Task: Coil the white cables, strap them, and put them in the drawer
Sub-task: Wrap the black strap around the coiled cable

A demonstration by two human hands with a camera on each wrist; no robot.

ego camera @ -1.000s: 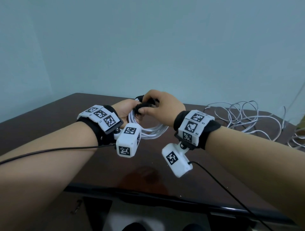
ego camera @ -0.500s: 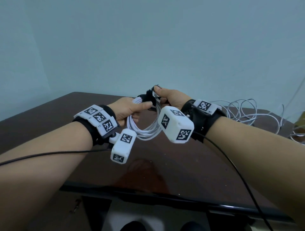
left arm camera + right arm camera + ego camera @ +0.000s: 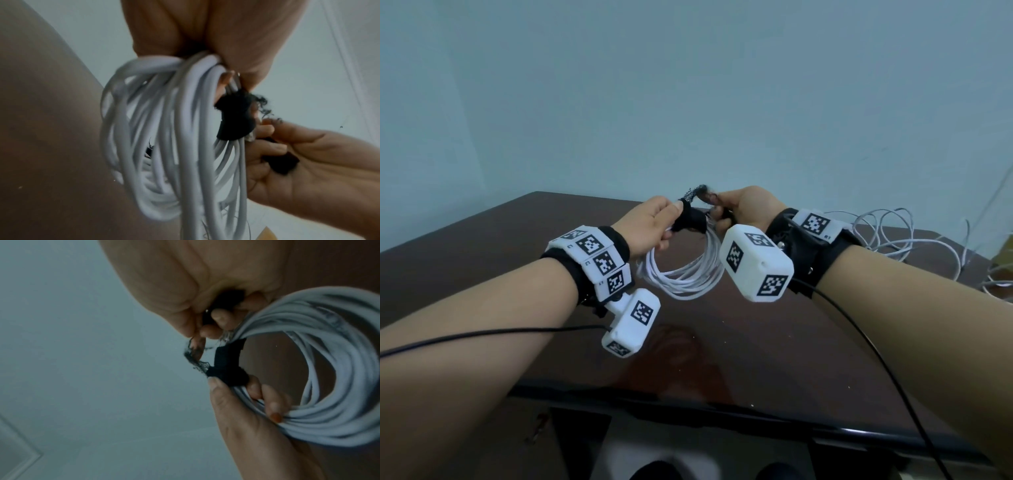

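Note:
A coil of white cable (image 3: 688,274) hangs in the air above the dark table, bound at its top by a black strap (image 3: 690,219). My left hand (image 3: 654,222) grips the coil (image 3: 156,146) just beside the strap (image 3: 234,120), thumb on the wrap. My right hand (image 3: 736,209) pinches the strap's frayed loose end (image 3: 195,356) and holds more black strap in its curled fingers (image 3: 222,318). The coil (image 3: 329,386) loops down below both hands. The drawer is hidden from view.
Loose white cables (image 3: 914,240) lie tangled on the brown table (image 3: 756,342) at the back right. The table's near edge (image 3: 722,411) runs below my forearms. A pale wall stands behind.
My right hand turned palm-up and pulled the strap's end up and to the right. Both hands lifted the coil slightly off the table.

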